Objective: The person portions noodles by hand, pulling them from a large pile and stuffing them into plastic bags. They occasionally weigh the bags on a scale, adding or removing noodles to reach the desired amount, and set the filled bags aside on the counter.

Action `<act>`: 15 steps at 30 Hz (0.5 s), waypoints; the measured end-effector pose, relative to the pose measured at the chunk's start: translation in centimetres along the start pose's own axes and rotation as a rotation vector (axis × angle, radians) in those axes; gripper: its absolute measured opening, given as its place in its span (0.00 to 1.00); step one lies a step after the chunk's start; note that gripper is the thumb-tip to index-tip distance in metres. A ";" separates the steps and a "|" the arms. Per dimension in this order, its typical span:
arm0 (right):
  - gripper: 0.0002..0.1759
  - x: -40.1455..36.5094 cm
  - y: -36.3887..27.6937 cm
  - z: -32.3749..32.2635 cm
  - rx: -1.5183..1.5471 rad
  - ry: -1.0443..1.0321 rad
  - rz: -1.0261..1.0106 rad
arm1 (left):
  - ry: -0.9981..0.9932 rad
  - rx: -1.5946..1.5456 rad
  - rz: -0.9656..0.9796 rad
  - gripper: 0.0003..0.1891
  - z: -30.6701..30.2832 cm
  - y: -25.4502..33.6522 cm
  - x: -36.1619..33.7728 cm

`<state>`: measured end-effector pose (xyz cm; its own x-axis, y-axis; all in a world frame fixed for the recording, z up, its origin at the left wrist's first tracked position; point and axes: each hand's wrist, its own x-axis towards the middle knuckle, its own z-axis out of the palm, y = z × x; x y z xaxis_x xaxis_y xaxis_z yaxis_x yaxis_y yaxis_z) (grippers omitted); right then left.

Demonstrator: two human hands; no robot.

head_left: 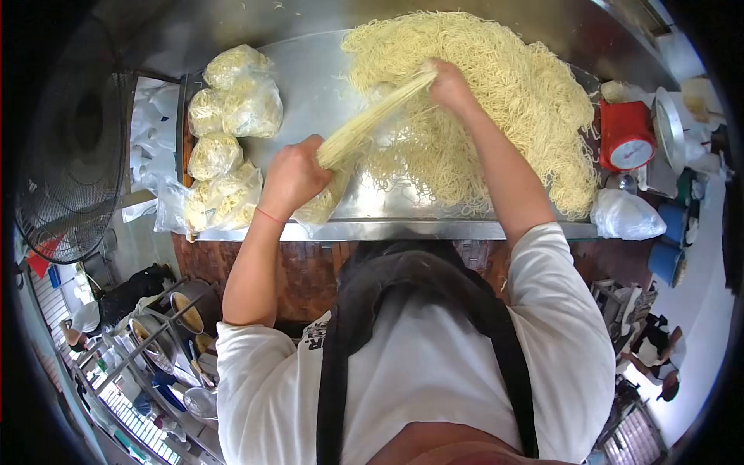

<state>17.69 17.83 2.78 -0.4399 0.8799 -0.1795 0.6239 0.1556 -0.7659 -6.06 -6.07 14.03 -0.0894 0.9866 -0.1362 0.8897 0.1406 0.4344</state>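
A stretched bundle of pale yellow noodles [376, 116] runs between my two hands above the metal table. My left hand [297, 174] is closed round its lower left end, beside a partly hidden clear bag [322, 203]. At the upper right end, my right hand [451, 85] is closed on the strands, over the edge of a large loose noodle heap [515, 101]. The heap covers the right part of the table [310, 70]. Several clear bags of noodles [252, 105] lie along the table's left side.
A red scale [624, 132] and a white plastic bag [626, 215] are at the right end. A large fan [70, 163] stands at the left. Pots [188, 310] sit on a rack at the lower left. Another person [659, 360] is at the lower right.
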 end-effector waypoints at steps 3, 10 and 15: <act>0.19 1.1 1.0 -3.8 0.627 0.166 0.236 | -0.058 0.065 0.005 0.15 0.5 -0.7 0.9; 0.36 5.8 12.6 -19.4 -0.465 0.194 0.122 | -0.041 -0.012 0.201 0.26 8.5 -5.4 3.1; 0.38 -1.4 -0.8 -14.1 -0.962 -0.223 0.091 | 0.358 -0.188 0.068 0.28 11.4 -5.9 -0.5</act>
<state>26.91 22.79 12.30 -0.4144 0.8171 -0.4008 0.8764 0.4770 0.0663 -6.19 -8.37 1.37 -0.2130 0.9559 0.2021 0.8044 0.0542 0.5916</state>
